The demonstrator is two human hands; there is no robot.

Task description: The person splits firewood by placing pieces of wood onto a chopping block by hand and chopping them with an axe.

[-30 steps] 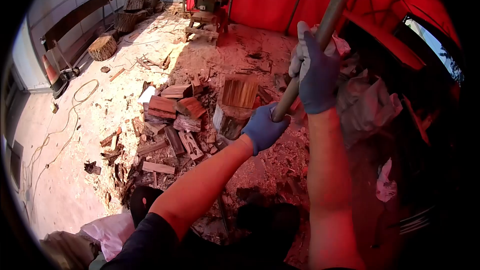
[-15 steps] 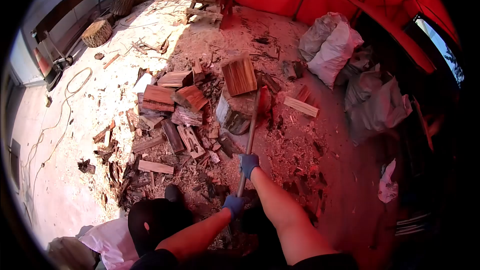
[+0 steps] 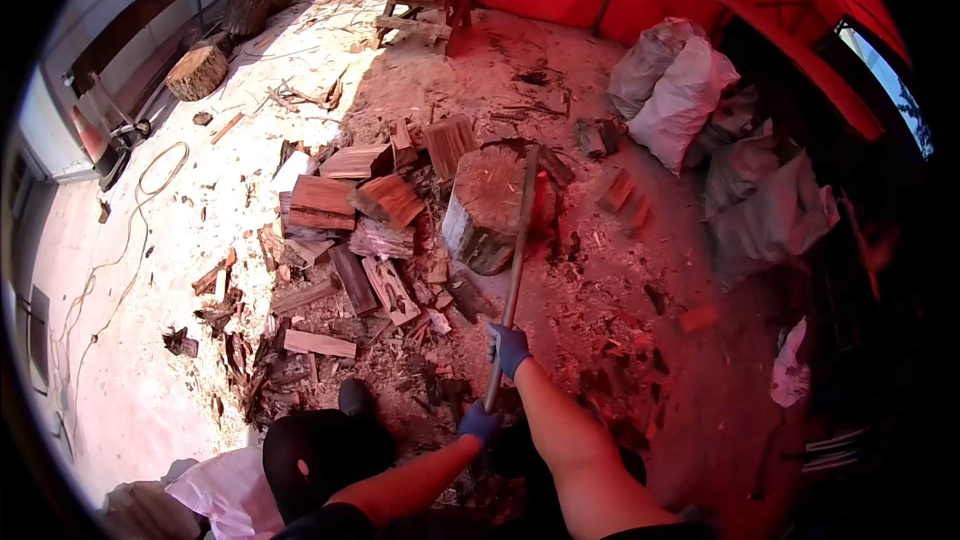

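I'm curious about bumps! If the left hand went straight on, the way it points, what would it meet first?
Past the long handle it grips, the left hand would likely meet the right forearm, which crosses ahead of it. Their heights are hard to tell.

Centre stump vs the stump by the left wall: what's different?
Light: the centre stump is under a red cast; the left-wall stump is in natural-coloured daylight.
Contact: the pole runs over the centre stump's right side; nothing lies on the left-wall stump.
Surroundings: split wood crowds the centre stump's left side; the left-wall stump sits apart from that pile.
Shared: both show a broad cut face.
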